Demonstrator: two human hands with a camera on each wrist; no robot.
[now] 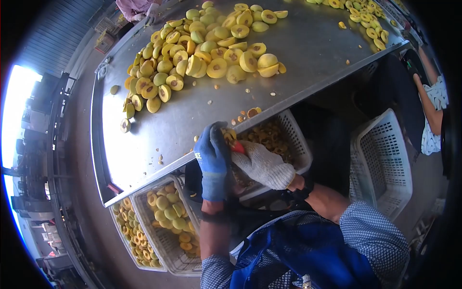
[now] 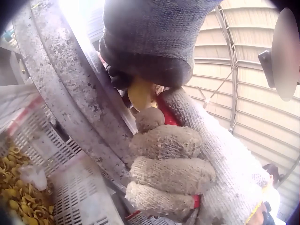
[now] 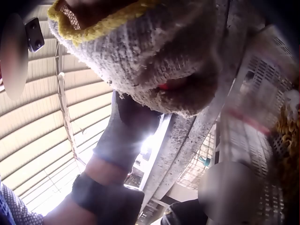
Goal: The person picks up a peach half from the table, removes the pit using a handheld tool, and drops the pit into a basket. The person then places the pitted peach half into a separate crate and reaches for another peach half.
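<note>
My left hand (image 1: 211, 149), in a blue glove, pinches a yellow peach half (image 2: 140, 93) at the near edge of the metal table. Opposite it my right hand (image 1: 264, 164), in a white knitted glove, has its fingers curled round a red-handled tool (image 2: 168, 112). The tool's working end is hidden at the fruit between the two hands. Below them is a white plastic crate (image 1: 302, 147) with yellow-brown fruit pieces in it. A large heap of halved peaches (image 1: 216, 68) lies on the table (image 1: 298, 62) beyond the hands.
Two crates of peach halves, one with a pale rim (image 1: 139, 204), stand below the table's left edge. A white crate (image 1: 387, 164) stands at the right. Other people are at the table: a sleeve (image 1: 132, 7) far off and an arm (image 1: 428, 103) at right. Loose pits dot the tabletop.
</note>
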